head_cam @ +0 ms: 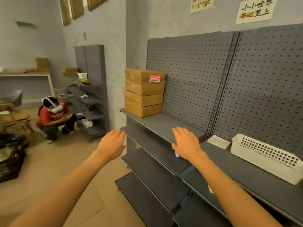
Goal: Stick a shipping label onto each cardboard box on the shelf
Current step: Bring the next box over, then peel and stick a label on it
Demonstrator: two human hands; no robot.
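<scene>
I see both hands stretched out ahead of me toward the grey shelf [164, 126]. My left hand [113, 143] hangs in the air just off the shelf's left end, fingers loosely spread and slightly curled, palm down, with nothing in it. My right hand [186, 143] is over the front edge of the same shelf board, fingers extended and apart, palm down; it looks to be touching or almost touching the board, and I cannot tell which. A small white object [177, 154] shows under the heel of that hand, near the thumb, but I cannot tell whether the hand grips it or what it is. The stack of four cardboard boxes [144, 94] stands at the far left end of the shelf, against the perforated back panel [196, 66], well apart from both hands. The top box carries a red and white shipping label [155, 78] on its front face; the three boxes beneath show plain brown fronts. To the right, on the next shelf section, a white perforated basket [265, 158] lies beside a flat white sheet stack [218, 141]. Off to the left a person in red [54, 118] crouches on the floor.
</scene>
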